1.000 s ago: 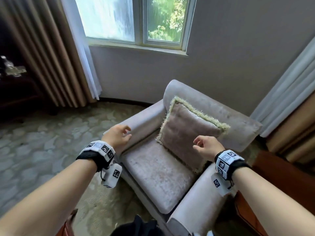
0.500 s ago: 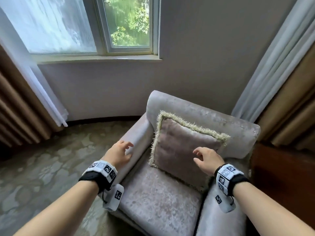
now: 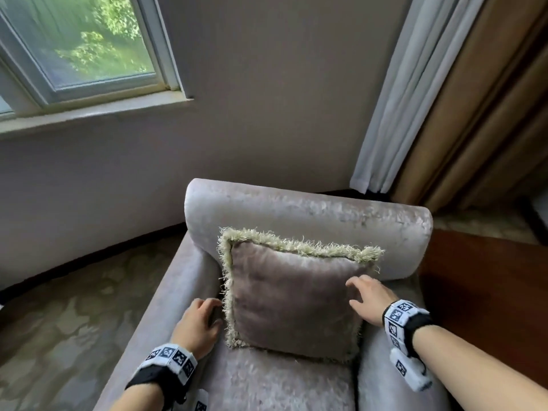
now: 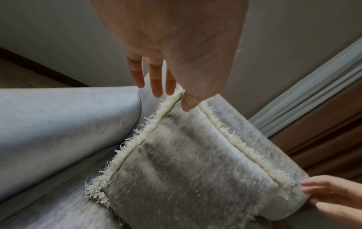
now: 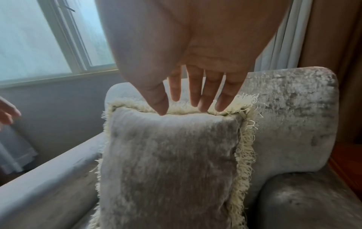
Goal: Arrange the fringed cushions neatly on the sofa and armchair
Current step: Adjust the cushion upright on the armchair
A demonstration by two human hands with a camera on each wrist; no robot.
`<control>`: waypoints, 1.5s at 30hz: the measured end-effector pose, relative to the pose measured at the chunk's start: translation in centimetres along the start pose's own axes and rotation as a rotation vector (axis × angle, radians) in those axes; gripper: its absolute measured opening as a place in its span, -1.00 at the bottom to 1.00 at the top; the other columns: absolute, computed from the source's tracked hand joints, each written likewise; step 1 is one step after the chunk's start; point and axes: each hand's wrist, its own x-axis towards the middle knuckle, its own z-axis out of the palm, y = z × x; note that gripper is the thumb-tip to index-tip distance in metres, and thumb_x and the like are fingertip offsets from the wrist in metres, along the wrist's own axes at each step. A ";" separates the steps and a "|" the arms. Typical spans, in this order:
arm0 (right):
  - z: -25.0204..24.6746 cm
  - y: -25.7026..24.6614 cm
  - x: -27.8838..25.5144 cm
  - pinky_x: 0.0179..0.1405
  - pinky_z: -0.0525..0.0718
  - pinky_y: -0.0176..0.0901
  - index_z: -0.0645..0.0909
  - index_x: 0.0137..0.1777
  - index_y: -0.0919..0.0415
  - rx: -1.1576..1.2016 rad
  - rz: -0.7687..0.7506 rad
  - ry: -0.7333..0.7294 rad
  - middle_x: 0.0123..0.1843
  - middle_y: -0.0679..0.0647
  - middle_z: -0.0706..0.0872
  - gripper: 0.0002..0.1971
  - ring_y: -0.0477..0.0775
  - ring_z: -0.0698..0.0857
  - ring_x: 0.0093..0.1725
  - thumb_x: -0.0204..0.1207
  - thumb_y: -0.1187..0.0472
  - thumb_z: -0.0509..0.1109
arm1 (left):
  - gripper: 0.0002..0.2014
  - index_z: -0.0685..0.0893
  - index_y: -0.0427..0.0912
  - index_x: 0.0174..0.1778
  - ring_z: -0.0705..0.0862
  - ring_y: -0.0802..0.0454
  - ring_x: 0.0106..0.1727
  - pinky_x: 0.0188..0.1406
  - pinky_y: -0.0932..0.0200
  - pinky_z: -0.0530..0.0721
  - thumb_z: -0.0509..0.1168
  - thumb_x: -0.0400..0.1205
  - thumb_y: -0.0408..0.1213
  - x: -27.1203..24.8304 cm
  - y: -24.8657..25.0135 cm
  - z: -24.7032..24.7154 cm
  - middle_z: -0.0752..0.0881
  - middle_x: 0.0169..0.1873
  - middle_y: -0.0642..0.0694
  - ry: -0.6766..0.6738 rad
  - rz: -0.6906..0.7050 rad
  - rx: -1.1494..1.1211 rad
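A mauve velvet cushion [image 3: 290,301] with a pale green fringe stands upright on the seat of the grey velvet armchair [image 3: 311,215], leaning on its backrest. My left hand [image 3: 215,312] is at the cushion's left edge, between the fringe and the armrest, fingers loosely curved and holding nothing. My right hand [image 3: 354,293] reaches the cushion's upper right part with its fingers spread. In the left wrist view the left hand [image 4: 172,99] hovers by the fringed corner of the cushion [image 4: 186,170]. In the right wrist view the right hand's [image 5: 184,110] straight fingers point at the top fringe of the cushion [image 5: 166,162].
A wall and window [image 3: 89,48] stand behind the chair. Sheer and brown curtains [image 3: 444,99] hang at the right. A dark wooden surface [image 3: 486,286] adjoins the chair's right side. Patterned carpet [image 3: 74,315] lies to the left.
The view has closed in and swung right to face the armchair squarely. Both hands moved forward from mid-air to the cushion's left and right edges.
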 end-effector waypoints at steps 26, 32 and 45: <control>15.6 6.0 17.1 0.41 0.24 0.59 0.31 0.34 -0.06 -0.195 -0.145 0.469 0.17 0.33 0.36 -0.29 0.44 0.42 0.22 0.23 -0.35 0.34 | 0.30 -0.06 -0.16 0.58 0.30 -0.49 0.40 0.48 -0.24 0.38 0.34 0.14 0.58 17.3 -12.4 29.4 0.31 0.27 -0.57 -0.053 0.033 -0.325; 16.1 5.9 17.0 0.28 0.36 0.46 0.33 0.27 0.00 -0.179 -0.172 0.512 0.01 0.29 0.41 -0.36 0.35 0.46 0.05 0.24 -0.23 0.39 | 0.05 0.19 -0.35 0.47 0.56 -0.38 0.19 0.22 -0.23 0.60 0.48 0.30 0.28 17.8 -12.0 27.8 0.53 0.18 -0.43 -0.116 0.103 -0.318; 12.4 6.5 9.2 0.11 0.52 0.32 0.36 0.37 0.01 -0.027 -0.031 0.621 -0.05 0.34 0.49 -0.32 0.40 0.52 -0.01 0.20 0.18 0.45 | -0.11 0.19 0.16 0.53 0.73 -0.41 -0.06 -0.17 -0.24 0.71 0.59 0.39 -0.06 13.8 -5.9 15.1 0.68 0.05 -0.30 0.058 0.291 0.020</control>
